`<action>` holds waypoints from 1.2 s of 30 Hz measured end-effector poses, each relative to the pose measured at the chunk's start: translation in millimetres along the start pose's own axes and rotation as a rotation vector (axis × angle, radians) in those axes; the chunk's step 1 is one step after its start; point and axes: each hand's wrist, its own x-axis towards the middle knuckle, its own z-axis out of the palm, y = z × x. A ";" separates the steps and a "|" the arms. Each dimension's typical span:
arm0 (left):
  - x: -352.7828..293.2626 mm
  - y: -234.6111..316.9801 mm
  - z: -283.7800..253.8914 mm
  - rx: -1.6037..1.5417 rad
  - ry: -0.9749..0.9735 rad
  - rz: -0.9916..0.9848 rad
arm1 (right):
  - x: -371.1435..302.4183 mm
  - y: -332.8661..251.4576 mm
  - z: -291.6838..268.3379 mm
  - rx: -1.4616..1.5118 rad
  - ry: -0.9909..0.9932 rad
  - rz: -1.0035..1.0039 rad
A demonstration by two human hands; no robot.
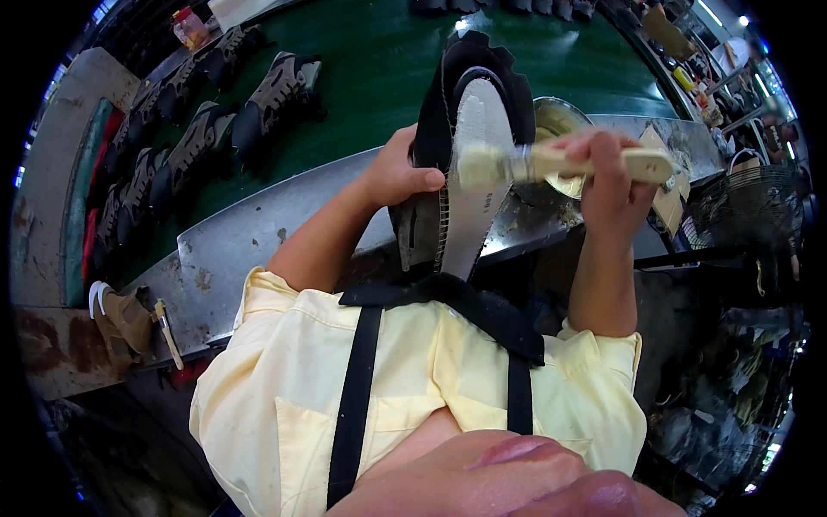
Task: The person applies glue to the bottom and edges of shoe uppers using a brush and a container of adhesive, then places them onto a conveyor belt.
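Observation:
Sole side up, a black shoe upper (435, 103) with a pale insole board (475, 207) is gripped along its left side by my left hand (401, 172), the thumb pressed near the stitched edge. My right hand (612, 172) is closed around the pale handle of a wide brush (551, 162). Its bristles touch the middle of the insole board, and the brush head is slightly blurred. Part of the board toward the far end looks whiter, as if coated. Behind the brush stands a round metal bowl (558, 116), partly hidden by my right hand and the brush.
Several grey and black shoe uppers (271, 99) lie on the green belt (370, 60) at the left. A metal ledge (250, 211) runs along its near side. A tan shoe (125, 319) and a second brush (168, 334) sit at the lower left. A fan (741, 207) stands at the right.

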 end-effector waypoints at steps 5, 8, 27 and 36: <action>-3.9 6.7 4.3 -0.002 0.004 0.031 | 37.2 7.8 3.1 -0.227 0.306 -0.036; -4.5 6.2 3.2 -0.015 0.045 0.056 | 15.6 22.4 -13.3 -0.220 0.363 0.058; 3.7 -6.9 -0.1 0.018 0.059 0.092 | 50.8 28.3 2.0 -0.107 0.274 0.055; 5.4 -12.4 -2.5 0.054 0.107 0.139 | -18.4 9.9 -6.0 -0.250 -0.328 -0.276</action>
